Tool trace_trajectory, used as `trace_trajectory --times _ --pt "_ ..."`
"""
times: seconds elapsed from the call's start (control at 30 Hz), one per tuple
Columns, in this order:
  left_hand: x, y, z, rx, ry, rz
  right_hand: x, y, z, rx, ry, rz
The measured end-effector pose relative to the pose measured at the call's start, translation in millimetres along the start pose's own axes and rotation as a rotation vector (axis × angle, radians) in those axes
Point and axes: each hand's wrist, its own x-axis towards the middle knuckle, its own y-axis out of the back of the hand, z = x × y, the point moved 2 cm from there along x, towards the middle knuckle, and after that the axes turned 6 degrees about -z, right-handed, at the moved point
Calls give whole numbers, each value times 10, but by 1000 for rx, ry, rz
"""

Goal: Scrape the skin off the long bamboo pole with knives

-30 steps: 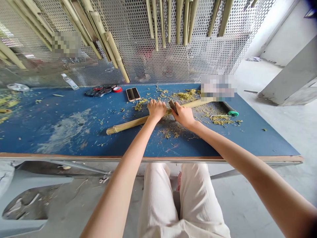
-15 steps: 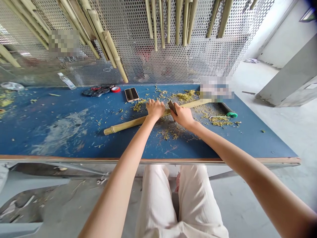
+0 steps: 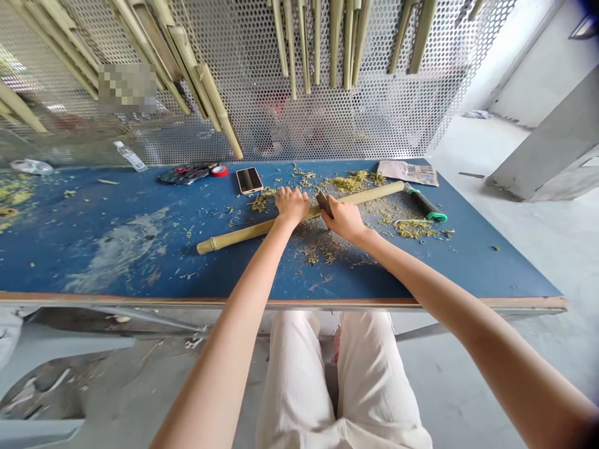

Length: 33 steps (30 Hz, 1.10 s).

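Note:
A pale bamboo pole [image 3: 243, 235] lies slantwise across the blue workbench, its near-left end showing a raised node. My left hand [image 3: 292, 204] is closed over the pole's middle, pressing it against the bench. Just right of it, my right hand [image 3: 344, 217] grips a short, dark, flat tool [image 3: 324, 204] held against the pole; its kind and working edge are hidden by the fingers. Yellow-green shavings [image 3: 352, 181] lie scattered behind and around the pole.
On the bench [image 3: 178, 274] lie a phone [image 3: 249, 180], red tape [image 3: 219, 170], a dark bundle [image 3: 187, 173], a clear bottle [image 3: 130, 156], a black-and-green handled tool [image 3: 427, 204] and a crumpled paper sheet [image 3: 408, 172]. Bamboo pieces [image 3: 221, 112] hang on the perforated metal panel [image 3: 262, 125].
Both hands keep their grips in nearly the same place on the pole. The view has shifted slightly, so the background sits a little lower and to the right at the left side.

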Motion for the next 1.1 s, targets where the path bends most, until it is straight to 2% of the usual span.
trace_trajectory --times 0.13,0.4,0.63,0.97,1.1 --pt "11 17 -1 -9 -10 13 1 -1 -15 3 -12 -8" --pt "-12 55 22 26 -111 137 -6 14 -22 12 -13 -11" --pt "20 92 25 11 -56 31 0 25 -21 0 -6 -14" --pt "77 155 13 53 -127 79 15 24 -18 9 -9 -32" --pt "88 134 18 57 -101 18 18 -13 7 23 -3 -15"
